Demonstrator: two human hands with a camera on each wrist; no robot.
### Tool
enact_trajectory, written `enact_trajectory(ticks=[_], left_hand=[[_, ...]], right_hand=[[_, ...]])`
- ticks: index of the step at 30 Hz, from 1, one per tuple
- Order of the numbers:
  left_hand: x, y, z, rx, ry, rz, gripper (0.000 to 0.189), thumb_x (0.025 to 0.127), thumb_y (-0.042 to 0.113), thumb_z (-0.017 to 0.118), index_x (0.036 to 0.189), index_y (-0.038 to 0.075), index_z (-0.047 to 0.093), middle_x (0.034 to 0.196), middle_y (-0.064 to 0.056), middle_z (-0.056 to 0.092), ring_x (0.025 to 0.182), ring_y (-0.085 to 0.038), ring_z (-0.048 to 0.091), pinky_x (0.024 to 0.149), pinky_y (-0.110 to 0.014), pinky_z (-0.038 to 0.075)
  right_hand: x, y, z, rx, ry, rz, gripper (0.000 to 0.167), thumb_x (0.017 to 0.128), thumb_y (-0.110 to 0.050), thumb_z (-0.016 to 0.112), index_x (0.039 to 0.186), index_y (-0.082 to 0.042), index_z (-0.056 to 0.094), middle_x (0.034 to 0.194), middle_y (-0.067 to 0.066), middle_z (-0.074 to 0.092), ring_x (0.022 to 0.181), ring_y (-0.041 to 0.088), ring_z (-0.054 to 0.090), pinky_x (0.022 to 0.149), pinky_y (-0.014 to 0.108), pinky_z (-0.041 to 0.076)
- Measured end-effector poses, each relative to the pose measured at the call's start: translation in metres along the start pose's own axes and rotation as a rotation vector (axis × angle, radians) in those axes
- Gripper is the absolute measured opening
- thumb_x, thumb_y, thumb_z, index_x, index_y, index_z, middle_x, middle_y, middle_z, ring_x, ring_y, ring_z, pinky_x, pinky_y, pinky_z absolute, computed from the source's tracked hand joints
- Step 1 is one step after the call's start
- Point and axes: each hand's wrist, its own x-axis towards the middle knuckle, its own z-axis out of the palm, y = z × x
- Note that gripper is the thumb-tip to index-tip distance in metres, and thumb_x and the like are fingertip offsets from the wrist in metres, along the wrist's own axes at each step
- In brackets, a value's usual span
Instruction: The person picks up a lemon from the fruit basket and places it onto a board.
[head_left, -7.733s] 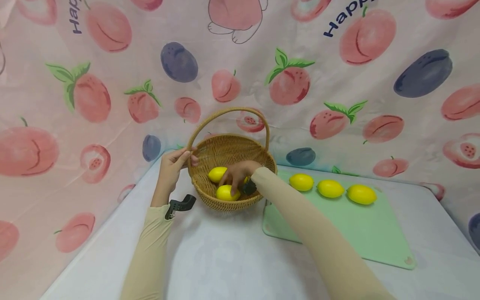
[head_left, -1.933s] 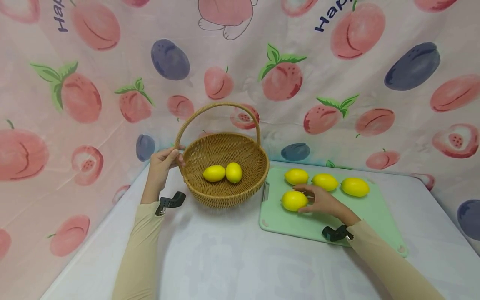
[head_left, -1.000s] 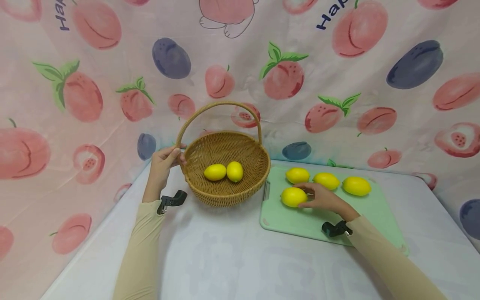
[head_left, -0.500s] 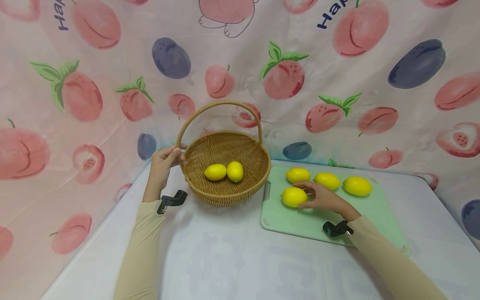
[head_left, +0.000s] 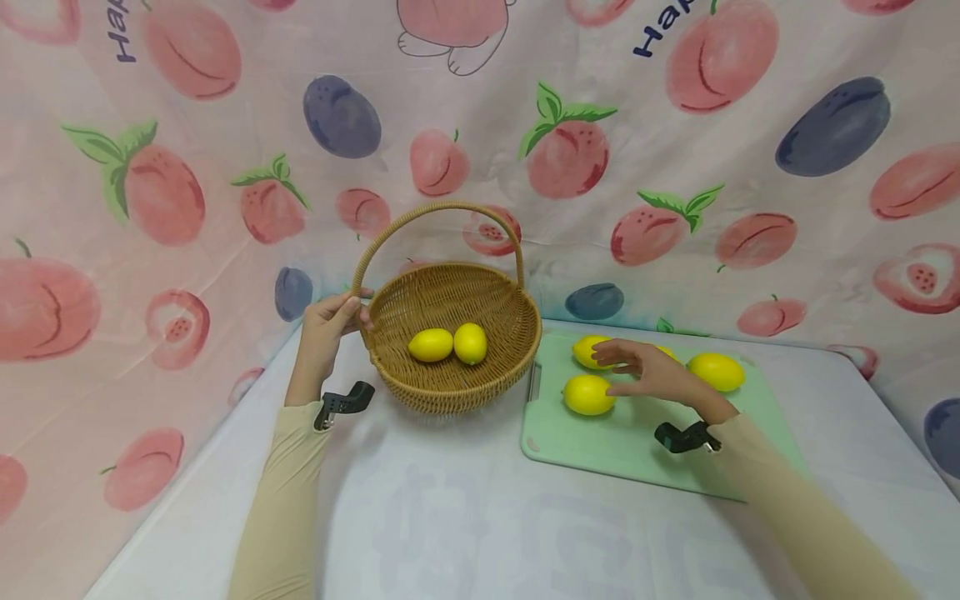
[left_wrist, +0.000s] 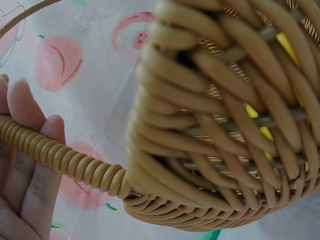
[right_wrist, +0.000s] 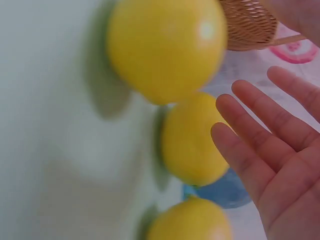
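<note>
My left hand [head_left: 322,337] holds the wicker basket [head_left: 453,400] at the left foot of its arched handle [head_left: 362,271], thumb in front and fingers behind. In the left wrist view, fingers [left_wrist: 30,107] show behind the wrapped handle [left_wrist: 75,165]. Two lemons, one lying sideways [head_left: 431,345] and one more upright [head_left: 470,343], rest inside the basket. My right hand [head_left: 656,372] hovers over the green cutting board [head_left: 600,454] with fingers spread, just above and right of the front lemon [head_left: 587,395]. The right wrist view shows its bare palm [right_wrist: 295,195], with nothing in it.
Behind the front lemon, a row of lemons crosses the board: a left one [head_left: 588,352], a middle one [head_left: 667,353] mostly hidden by my right hand, and a right one [head_left: 716,372]. A fruit-print cloth [head_left: 480,108] hangs behind the white table [head_left: 450,517].
Earlier my right hand was in the basket among the lemons; later it held one on the board. Now it has let go and risen slightly. The left hand keeps its hold on the basket.
</note>
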Motion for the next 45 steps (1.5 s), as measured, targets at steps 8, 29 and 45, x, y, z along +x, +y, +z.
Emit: enact_trajectory(ticks=[8,29,45], left_hand=[[0.0,0.0,0.0,-0.005,0.002,0.001,0.017,0.096,0.022,0.053,0.095,0.014,0.067,0.065,0.007,0.063,0.062,-0.004,0.064,0.068,-0.019,0.056],[-0.001,0.001,0.0,-0.005,0.016,0.004,0.017,0.096,0.023,0.052,0.096,0.016,0.067,0.07,0.009,0.068,0.067,-0.004,0.067,0.071,-0.019,0.057],[-0.002,0.0,0.001,0.041,0.039,0.056,0.039,0.096,0.023,0.052,0.105,-0.014,0.06,0.083,0.013,0.072,0.081,-0.005,0.07,0.077,-0.02,0.056]], right_hand=[[0.011,-0.024,-0.023,-0.05,0.002,-0.01,0.064,0.081,-0.012,0.073,0.136,-0.001,0.042,0.135,0.023,0.049,0.123,0.038,0.049,0.103,0.053,0.04],[0.088,-0.095,-0.036,-0.151,-0.079,-0.082,0.055,0.086,-0.019,0.069,0.135,-0.006,0.046,0.131,0.016,0.055,0.121,0.031,0.054,0.102,0.049,0.044],[0.156,-0.126,-0.01,-0.18,-0.144,-0.082,0.041,0.087,-0.023,0.068,0.124,-0.007,0.058,0.124,0.014,0.062,0.112,0.025,0.061,0.098,0.038,0.05]])
